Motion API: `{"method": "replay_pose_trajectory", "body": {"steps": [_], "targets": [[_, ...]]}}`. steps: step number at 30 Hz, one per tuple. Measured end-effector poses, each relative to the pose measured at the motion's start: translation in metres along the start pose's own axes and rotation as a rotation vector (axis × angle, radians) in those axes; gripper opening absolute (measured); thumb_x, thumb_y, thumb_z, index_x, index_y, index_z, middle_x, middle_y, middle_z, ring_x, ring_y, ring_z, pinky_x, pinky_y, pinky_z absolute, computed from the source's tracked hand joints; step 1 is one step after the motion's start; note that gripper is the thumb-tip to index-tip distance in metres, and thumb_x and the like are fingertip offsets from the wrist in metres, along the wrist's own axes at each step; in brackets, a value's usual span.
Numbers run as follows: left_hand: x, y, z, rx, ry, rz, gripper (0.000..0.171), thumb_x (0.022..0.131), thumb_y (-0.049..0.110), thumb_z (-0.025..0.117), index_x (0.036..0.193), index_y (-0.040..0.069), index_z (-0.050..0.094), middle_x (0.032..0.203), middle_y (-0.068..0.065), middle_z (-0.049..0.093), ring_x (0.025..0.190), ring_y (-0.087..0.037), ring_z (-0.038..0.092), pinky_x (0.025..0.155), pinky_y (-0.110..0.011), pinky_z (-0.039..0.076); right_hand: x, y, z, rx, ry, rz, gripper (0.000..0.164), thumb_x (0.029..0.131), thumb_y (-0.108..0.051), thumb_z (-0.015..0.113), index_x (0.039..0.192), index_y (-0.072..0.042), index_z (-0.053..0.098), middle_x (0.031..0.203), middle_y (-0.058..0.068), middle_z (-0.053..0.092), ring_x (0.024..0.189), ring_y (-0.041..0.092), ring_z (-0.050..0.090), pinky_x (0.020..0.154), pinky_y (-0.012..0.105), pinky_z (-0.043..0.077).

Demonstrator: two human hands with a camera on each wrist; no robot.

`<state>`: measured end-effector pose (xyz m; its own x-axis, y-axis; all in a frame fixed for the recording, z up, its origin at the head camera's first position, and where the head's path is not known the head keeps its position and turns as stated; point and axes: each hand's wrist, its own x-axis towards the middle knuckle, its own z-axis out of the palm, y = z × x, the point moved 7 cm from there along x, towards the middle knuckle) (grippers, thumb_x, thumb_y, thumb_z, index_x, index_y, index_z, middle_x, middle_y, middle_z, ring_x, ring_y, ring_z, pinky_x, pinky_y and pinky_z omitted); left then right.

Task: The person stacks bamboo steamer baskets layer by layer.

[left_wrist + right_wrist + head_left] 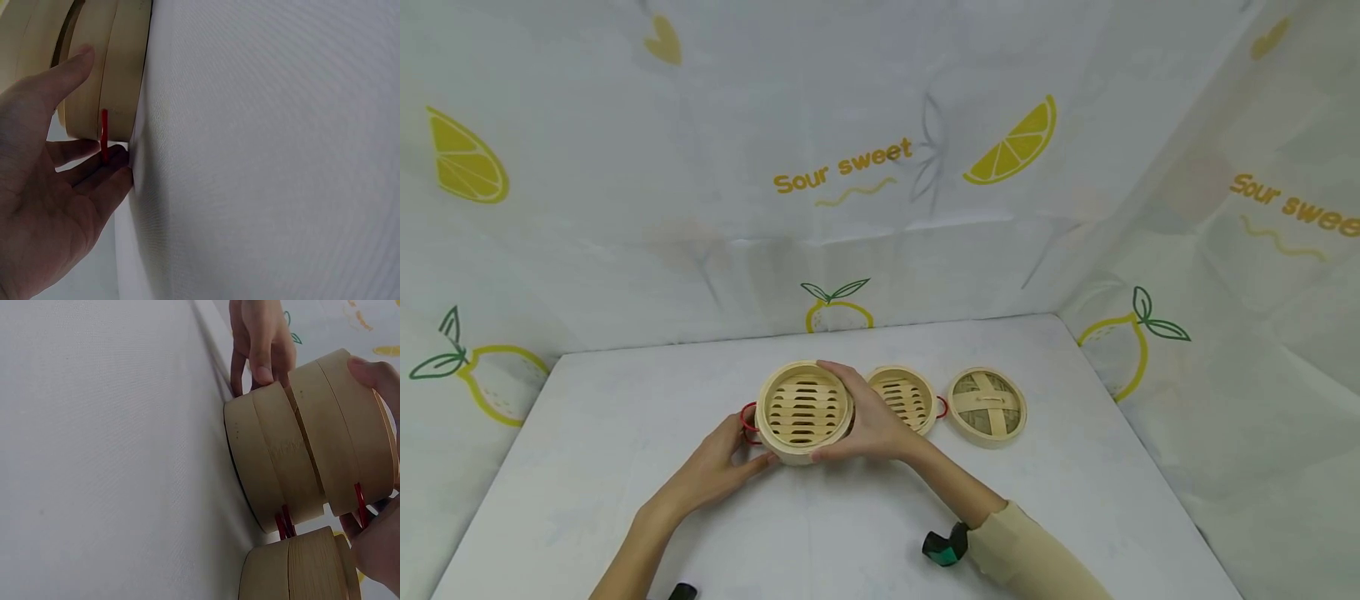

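A round bamboo steamer basket [805, 406] with a slatted base is gripped on its right side by my right hand [874, 429], thumb near and fingers at the far rim. Under it stands a second steamer basket [265, 450] on the table. The upper one tilts slightly, with a thin gap between them on one side in the right wrist view. My left hand [711, 473] holds the lower basket at its left, thumb on the wall and fingers by a red handle [104, 134]. A third steamer basket [904, 393] sits just right, partly hidden behind my right hand.
A woven bamboo lid [987, 406] lies on the white table [1075, 500] to the right of the third basket. White cloth with lemon prints [850, 250] hangs along the back and right side. A black and green wrist piece [945, 546] shows by the right sleeve.
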<state>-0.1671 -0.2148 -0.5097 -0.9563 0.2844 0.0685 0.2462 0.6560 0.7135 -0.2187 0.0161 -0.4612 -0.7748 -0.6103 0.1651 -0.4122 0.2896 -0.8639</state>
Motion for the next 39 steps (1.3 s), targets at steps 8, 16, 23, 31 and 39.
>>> {"method": "replay_pose_trajectory", "body": {"steps": [8, 16, 23, 31, 39], "targets": [[0.003, 0.003, 0.000, -0.036, 0.015, 0.055, 0.077, 0.097, 0.033, 0.084, 0.157, 0.005, 0.046, 0.146, -0.013, 0.064, 0.136, -0.034, 0.065, 0.113, -0.054, 0.056, 0.006, 0.002, 0.003, 0.015, -0.014, 0.012, 0.122, 0.070, -0.031, 0.102, 0.170, -0.028, 0.031, 0.171, 0.002, 0.041, 0.160, 0.024, 0.041, 0.133, 0.056, 0.035], [0.003, 0.001, 0.001, 0.005, 0.023, 0.048, 0.075, 0.097, 0.036, 0.085, 0.156, 0.010, 0.047, 0.141, -0.003, 0.066, 0.128, -0.018, 0.065, 0.110, -0.049, 0.059, 0.011, 0.006, 0.007, 0.040, -0.029, 0.035, 0.122, 0.071, -0.029, 0.102, 0.170, -0.026, 0.030, 0.171, 0.001, 0.040, 0.160, 0.023, 0.040, 0.133, 0.056, 0.033], [0.002, 0.002, 0.000, 0.005, 0.028, 0.044, 0.076, 0.097, 0.037, 0.084, 0.157, 0.010, 0.046, 0.140, -0.003, 0.065, 0.127, -0.017, 0.064, 0.110, -0.048, 0.059, 0.015, 0.004, 0.007, 0.026, -0.035, 0.034, 0.122, 0.072, -0.032, 0.101, 0.171, -0.024, 0.030, 0.170, 0.002, 0.041, 0.159, 0.024, 0.041, 0.133, 0.058, 0.033], [0.002, 0.003, -0.001, 0.029, 0.034, 0.057, 0.078, 0.097, 0.036, 0.084, 0.158, 0.007, 0.045, 0.141, -0.005, 0.065, 0.130, -0.020, 0.064, 0.110, -0.049, 0.059, 0.016, 0.005, 0.006, 0.028, -0.050, 0.051, 0.122, 0.073, -0.033, 0.101, 0.171, -0.023, 0.029, 0.170, 0.002, 0.041, 0.159, 0.024, 0.041, 0.132, 0.058, 0.034], [0.002, 0.004, -0.001, 0.045, 0.046, 0.064, 0.078, 0.096, 0.036, 0.085, 0.157, 0.007, 0.046, 0.135, -0.002, 0.067, 0.123, -0.017, 0.066, 0.106, -0.048, 0.060, 0.019, 0.008, 0.008, 0.034, -0.060, 0.086, 0.122, 0.073, -0.035, 0.100, 0.171, -0.029, 0.029, 0.170, -0.001, 0.041, 0.159, 0.023, 0.041, 0.132, 0.057, 0.034]]}}
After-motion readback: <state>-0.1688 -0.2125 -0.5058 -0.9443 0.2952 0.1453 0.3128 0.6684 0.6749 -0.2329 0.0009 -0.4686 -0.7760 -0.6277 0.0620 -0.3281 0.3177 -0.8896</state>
